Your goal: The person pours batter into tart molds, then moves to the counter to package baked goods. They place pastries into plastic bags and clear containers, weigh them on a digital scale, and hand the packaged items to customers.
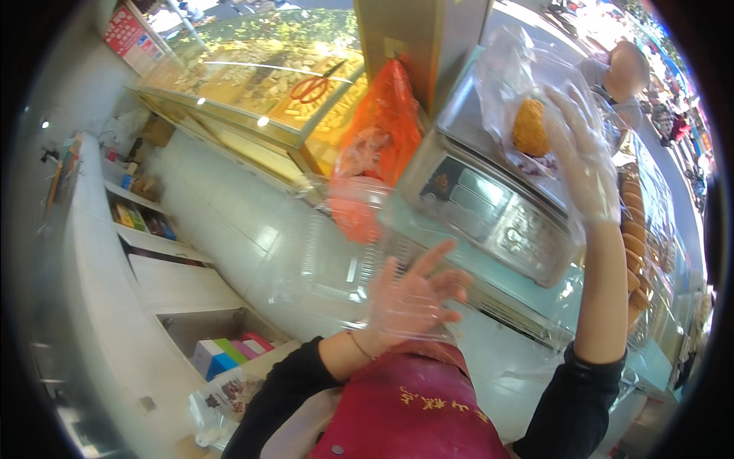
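Observation:
My right hand [582, 155], in a clear plastic glove, is beside a golden-brown piece of food [531, 128] in a clear plastic bag [504, 74]; whether the fingers grip it, I cannot tell. Bag and food are over the metal pan of a weighing scale [487, 201]. My bare left hand [418, 295] is lower and nearer my body, fingers spread, behind or against clear plastic. A clear ribbed plastic container [335, 258] appears just left of it. An orange plastic bag [378, 132] hangs from a post left of the scale.
A lit glass display case [264, 74] with small food pieces and red-handled scissors [312, 89] lies at the upper left. Round brown baked goods [633, 229] line the right side. A person [625, 74] is beyond the counter. Open shelves [143, 218] stand at the left.

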### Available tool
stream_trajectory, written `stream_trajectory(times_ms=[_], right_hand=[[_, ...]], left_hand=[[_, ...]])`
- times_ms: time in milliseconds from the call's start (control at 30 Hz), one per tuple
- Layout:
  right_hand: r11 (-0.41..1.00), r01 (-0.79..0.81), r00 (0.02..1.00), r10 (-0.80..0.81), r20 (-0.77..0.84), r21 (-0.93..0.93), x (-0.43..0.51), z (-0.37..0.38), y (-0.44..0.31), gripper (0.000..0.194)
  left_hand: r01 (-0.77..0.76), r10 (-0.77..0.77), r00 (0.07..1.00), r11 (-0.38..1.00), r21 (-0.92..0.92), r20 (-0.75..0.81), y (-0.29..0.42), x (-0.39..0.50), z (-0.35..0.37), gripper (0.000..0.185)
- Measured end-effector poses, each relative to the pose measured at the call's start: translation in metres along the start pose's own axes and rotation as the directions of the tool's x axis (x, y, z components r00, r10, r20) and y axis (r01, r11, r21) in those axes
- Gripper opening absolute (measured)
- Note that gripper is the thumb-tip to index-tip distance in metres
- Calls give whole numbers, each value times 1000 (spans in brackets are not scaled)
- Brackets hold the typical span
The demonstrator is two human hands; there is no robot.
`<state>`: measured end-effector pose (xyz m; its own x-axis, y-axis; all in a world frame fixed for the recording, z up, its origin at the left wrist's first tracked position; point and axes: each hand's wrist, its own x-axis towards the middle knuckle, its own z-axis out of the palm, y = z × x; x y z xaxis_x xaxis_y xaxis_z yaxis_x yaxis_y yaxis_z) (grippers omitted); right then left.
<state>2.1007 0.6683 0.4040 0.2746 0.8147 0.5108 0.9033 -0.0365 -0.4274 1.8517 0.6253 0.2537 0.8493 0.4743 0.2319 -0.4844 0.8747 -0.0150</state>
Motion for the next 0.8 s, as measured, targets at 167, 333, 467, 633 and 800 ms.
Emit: stream_trajectory(times_ms=[167,333,467,633,800], right_hand=[[986,100,994,-103,20,137,-46,-42,-12,52],[942,-10,996,-20,88,336,-149,-135,37,46],[577,-304,852,521,-55,758,-266,-192,72,43],[164,-316,560,828,44,934,-422,-255,100,58],[111,-373,409,911,56,921,-516,-299,148,66]], left_hand=[[256,-253,967,958,127,-40,-37,21,21,84],[506,-477,862,795,334,-170,-100,56,33,89],[483,-498,860,722,495,-112,-198,85,30,96],[543,-511,834,687,483,-209,-367,85,17,83],[631,-663,727,541,555,-180,-506,110,-9,81]])
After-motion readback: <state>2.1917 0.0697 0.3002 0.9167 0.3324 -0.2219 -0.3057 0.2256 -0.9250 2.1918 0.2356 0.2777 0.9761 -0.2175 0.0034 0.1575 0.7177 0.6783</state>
